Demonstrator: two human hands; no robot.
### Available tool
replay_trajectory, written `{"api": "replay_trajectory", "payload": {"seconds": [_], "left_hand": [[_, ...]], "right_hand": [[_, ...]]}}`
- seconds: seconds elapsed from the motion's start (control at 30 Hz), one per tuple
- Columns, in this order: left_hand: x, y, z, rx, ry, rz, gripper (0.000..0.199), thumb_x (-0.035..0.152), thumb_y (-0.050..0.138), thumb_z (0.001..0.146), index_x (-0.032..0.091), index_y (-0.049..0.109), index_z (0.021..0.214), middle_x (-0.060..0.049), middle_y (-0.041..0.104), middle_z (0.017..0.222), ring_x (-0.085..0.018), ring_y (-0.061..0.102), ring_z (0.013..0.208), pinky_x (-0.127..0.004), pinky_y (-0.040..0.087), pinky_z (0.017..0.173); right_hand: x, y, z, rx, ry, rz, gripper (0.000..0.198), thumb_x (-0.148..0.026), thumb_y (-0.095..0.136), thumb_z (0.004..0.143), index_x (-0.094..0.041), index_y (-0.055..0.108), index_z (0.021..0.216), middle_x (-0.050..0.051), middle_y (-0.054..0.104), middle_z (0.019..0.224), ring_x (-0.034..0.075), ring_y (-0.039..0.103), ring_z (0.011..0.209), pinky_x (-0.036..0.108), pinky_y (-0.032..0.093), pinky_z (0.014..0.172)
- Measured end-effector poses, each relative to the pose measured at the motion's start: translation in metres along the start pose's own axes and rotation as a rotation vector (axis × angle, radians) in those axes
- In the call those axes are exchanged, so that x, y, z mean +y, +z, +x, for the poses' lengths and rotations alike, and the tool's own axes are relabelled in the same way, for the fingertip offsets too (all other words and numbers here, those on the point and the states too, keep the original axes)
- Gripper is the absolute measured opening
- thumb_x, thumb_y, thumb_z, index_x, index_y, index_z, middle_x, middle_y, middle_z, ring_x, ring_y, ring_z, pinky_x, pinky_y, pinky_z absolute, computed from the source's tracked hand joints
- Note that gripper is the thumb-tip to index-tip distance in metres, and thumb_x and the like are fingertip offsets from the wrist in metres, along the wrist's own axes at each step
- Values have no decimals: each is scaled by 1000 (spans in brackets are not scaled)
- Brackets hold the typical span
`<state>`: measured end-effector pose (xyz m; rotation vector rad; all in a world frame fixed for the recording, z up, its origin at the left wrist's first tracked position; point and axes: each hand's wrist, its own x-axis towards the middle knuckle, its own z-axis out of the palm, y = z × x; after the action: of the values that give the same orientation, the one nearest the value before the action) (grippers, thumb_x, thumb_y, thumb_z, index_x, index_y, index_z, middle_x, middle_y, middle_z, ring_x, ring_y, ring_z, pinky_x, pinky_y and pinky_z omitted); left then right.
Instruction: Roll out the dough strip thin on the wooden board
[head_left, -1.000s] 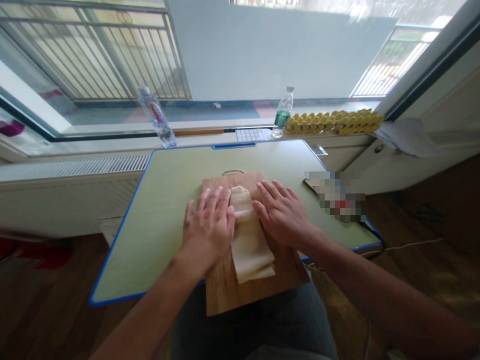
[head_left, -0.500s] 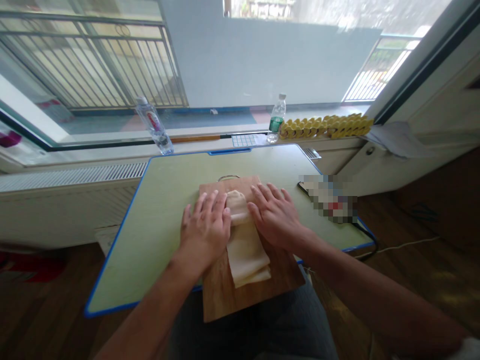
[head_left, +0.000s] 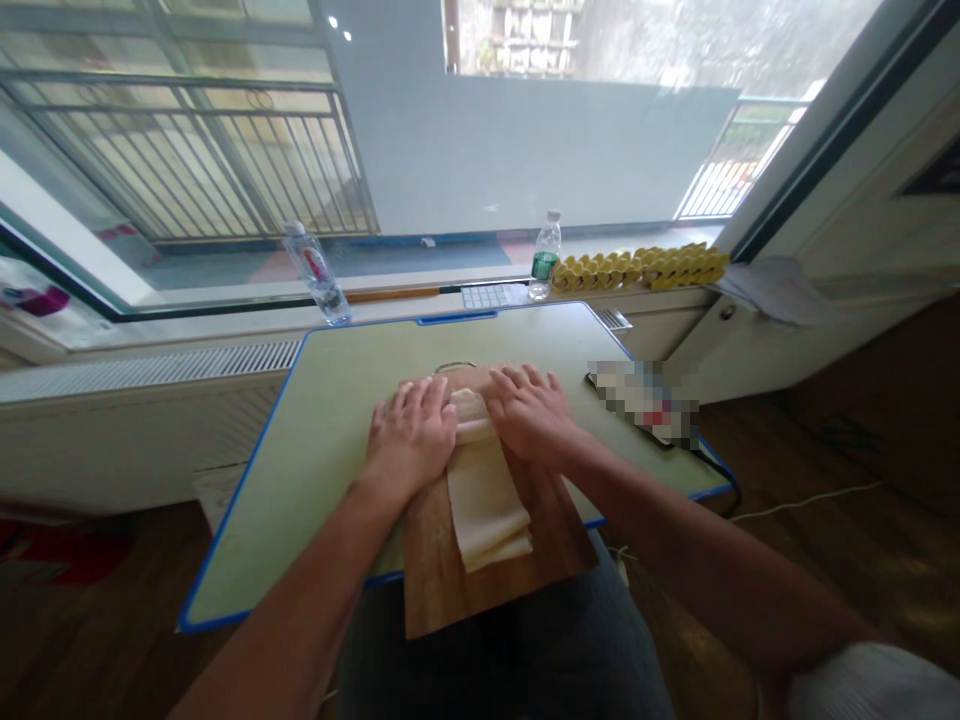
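A pale cream folded strip (head_left: 489, 505), like a soft cloth or a dough sheet, lies lengthwise on a wooden cutting board (head_left: 442, 600). Its far part is folded into a thicker band. On the left edge of that band rests my left hand (head_left: 412, 425), palm down, fingers slightly bent and not closed on anything I can see. My right hand (head_left: 529, 410) lies palm down along the opposite edge, fingers extended forward over the board. Both thumb sides touch or nearly touch the strip. What is under the palms is hidden.
The board overhangs the near edge of a green folding table (head_left: 300, 480) toward my lap. A blurred-out phone-like object (head_left: 641, 400) with a black strap lies at right. Plastic bottles (head_left: 319, 275) (head_left: 545, 255) and yellow egg-tray-like pieces (head_left: 637, 268) stand along the windowsill.
Both hands have drawn their fingers in a little, and the right hand sits slightly closer to the strip. The view has tilted up slightly. The strip looks about the same.
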<state>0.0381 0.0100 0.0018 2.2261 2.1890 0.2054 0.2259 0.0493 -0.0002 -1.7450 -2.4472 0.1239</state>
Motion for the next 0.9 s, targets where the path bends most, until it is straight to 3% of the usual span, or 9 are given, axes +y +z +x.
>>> {"api": "replay_trajectory", "payload": {"seconds": [0.07, 0.13, 0.33, 0.4, 0.63, 0.9], "left_hand": [[4, 3, -19, 41, 9, 12, 63, 40, 25, 108, 22, 44, 166, -10, 46, 172, -31, 38, 159, -58, 32, 130], [4, 5, -20, 69, 7, 13, 64, 39, 26, 108, 22, 42, 167, -10, 45, 172, -32, 38, 160, -61, 30, 131], [-10, 1, 44, -5, -38, -47, 65, 42, 30, 106, 23, 40, 167, -12, 39, 175, -32, 36, 161, -63, 31, 129], [-11, -1, 48, -40, -31, -41, 66, 43, 28, 106, 22, 41, 167, -13, 38, 176, -33, 35, 161, -64, 31, 128], [-5, 6, 8, 54, 28, 13, 61, 39, 29, 106, 24, 50, 162, -12, 48, 170, -32, 42, 156, -61, 33, 128], [-11, -5, 71, -95, -53, -48, 65, 43, 29, 105, 23, 45, 165, -14, 39, 175, -35, 39, 158, -62, 34, 127]], "right_hand": [[-2, 5, -20, 59, -14, -14, 58, -41, 29, 111, -27, 47, 164, 4, 43, 173, 37, 34, 160, 65, 23, 130], [-1, 8, -21, 97, -19, -17, 59, -41, 28, 111, -27, 47, 164, 4, 43, 173, 36, 33, 160, 65, 21, 130], [7, 1, 44, -45, 26, 65, 68, -39, 42, 101, -21, 41, 166, 12, 44, 172, 36, 42, 154, 60, 38, 123], [7, 0, 48, -70, 42, 76, 68, -37, 43, 99, -20, 43, 165, 13, 46, 170, 35, 44, 151, 59, 41, 120], [2, 11, -3, 103, -30, 4, 61, -40, 30, 109, -26, 43, 166, 7, 40, 175, 37, 30, 160, 63, 28, 127], [12, -1, 46, -42, 35, 64, 66, -37, 43, 100, -21, 43, 164, 14, 46, 169, 35, 42, 151, 62, 42, 119]]}}
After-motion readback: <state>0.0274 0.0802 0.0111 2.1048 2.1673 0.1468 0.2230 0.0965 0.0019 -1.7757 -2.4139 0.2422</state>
